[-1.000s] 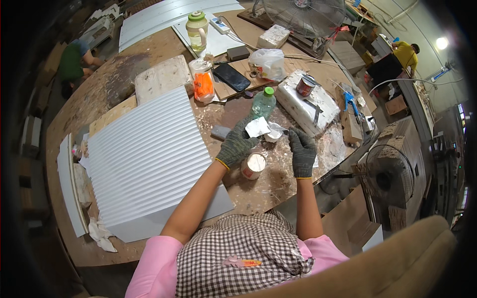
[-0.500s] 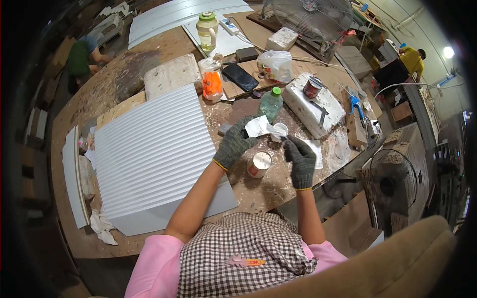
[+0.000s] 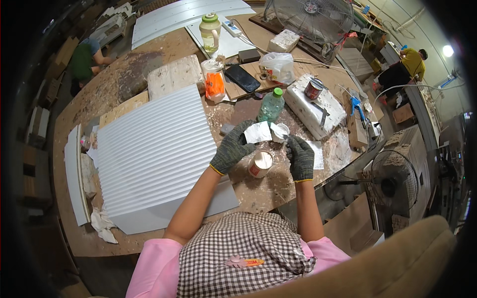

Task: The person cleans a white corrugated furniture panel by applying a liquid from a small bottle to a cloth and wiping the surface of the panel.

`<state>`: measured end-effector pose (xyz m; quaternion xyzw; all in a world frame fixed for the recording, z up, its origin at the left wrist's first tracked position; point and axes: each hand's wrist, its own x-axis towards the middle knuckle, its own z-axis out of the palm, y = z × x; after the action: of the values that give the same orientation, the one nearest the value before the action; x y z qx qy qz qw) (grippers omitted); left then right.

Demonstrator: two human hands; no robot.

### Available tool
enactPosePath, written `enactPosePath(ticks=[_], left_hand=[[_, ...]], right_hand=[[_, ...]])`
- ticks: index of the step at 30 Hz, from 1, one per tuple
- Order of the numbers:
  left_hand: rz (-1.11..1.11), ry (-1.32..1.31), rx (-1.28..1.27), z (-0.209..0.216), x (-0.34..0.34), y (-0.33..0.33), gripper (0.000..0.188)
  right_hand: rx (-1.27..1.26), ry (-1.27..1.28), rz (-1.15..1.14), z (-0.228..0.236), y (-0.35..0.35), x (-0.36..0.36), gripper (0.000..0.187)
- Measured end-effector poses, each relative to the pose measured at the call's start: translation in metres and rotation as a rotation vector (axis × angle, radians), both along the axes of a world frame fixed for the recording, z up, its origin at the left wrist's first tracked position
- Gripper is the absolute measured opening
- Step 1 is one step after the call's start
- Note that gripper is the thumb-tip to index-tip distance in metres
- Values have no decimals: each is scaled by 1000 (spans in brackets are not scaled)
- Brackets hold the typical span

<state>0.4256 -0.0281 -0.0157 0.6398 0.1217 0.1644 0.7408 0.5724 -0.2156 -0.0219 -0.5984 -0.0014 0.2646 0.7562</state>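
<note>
My left hand (image 3: 232,148), in a dark knit glove, grips a flat white square piece (image 3: 258,132) by its left edge. My right hand (image 3: 300,158), gloved alike, is closed around a small spatula-like tool (image 3: 278,131) whose tip is covered in white paste; its handle is hidden in my fingers. The tool's tip is just right of the square piece, apart from it, over a round white container (image 3: 281,135). An open can (image 3: 260,164) with a white top surface stands between my hands. Behind them is a green-capped bottle (image 3: 271,105).
A ribbed white panel (image 3: 156,154) covers the table's left side. Right of my hands lie a white sheet (image 3: 316,155) and a stained white block (image 3: 318,114) bearing a dark red can (image 3: 313,88). A phone (image 3: 242,78) and a large fan (image 3: 313,22) are farther back.
The tool tip has moved away from the white square piece, toward the round container, leaving a gap. My right hand has shifted slightly; my left still holds the piece.
</note>
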Motion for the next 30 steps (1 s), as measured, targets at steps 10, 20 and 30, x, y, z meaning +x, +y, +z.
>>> enactPosePath(ticks=[10, 20, 30], left_hand=[[-81, 5, 81, -3, -3, -2, 75], [2, 60, -167, 6, -13, 2, 66], [-29, 38, 183, 9, -11, -4, 75]], right_hand=[[-70, -233, 34, 6, 1, -7, 20], [-297, -1273, 131, 11, -30, -16, 29], [-6, -85, 101, 4, -4, -20, 22]])
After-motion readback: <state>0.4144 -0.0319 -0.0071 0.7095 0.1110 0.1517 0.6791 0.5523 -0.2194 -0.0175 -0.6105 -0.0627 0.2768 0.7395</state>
